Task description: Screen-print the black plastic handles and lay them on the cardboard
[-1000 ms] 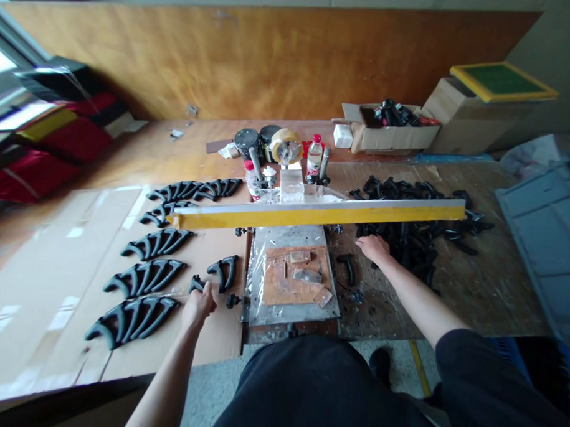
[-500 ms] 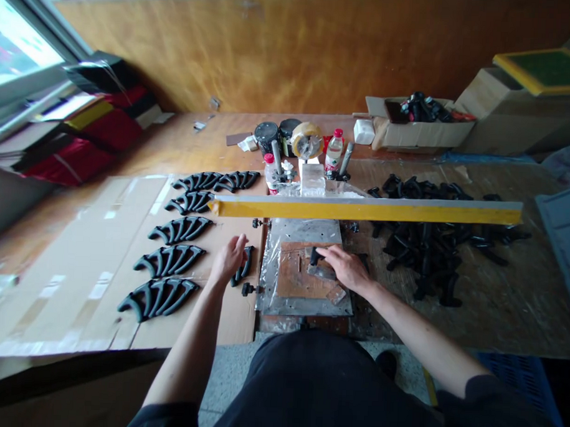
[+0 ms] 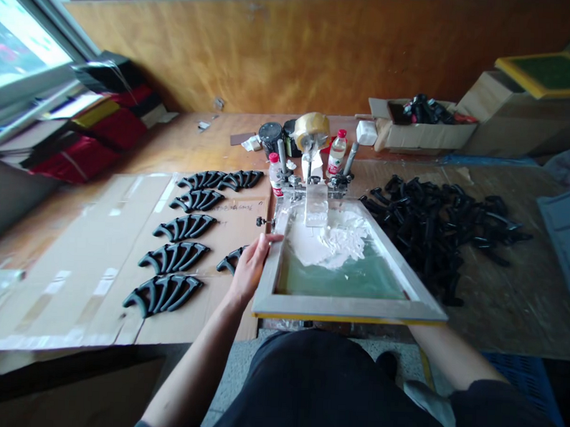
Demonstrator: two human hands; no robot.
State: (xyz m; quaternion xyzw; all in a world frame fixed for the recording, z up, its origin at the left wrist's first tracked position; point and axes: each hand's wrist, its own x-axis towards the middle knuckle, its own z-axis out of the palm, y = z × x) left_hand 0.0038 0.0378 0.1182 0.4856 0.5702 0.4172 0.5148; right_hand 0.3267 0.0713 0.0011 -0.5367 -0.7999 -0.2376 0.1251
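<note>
A screen printing frame [image 3: 351, 308] is tipped down over the work plate, its green mesh [image 3: 329, 282] facing up. White ink [image 3: 319, 246] lies thick across the far part of the mesh. My left hand [image 3: 251, 265] grips the frame's left edge, with a finger over the top of the rail. Beneath the near right corner, my right forearm [image 3: 443, 350] passes out of sight, and the frame hides my right hand. Just left of my left hand, black curved handles [image 3: 228, 259] lie on cardboard.
Rows of black handles [image 3: 174, 258] lie on the cardboard sheet [image 3: 92, 250] at left. A loose heap of black pieces [image 3: 425, 224] covers the right side. Behind the frame stand a clamp stand [image 3: 314, 188], bottles [image 3: 336, 154], a tape roll [image 3: 311, 130] and a dark tub [image 3: 270, 138].
The frame has swung down from nearly edge-on, covering the plate. My left hand has moved right from beside a black handle onto the frame's edge. My right hand has become hidden underneath.
</note>
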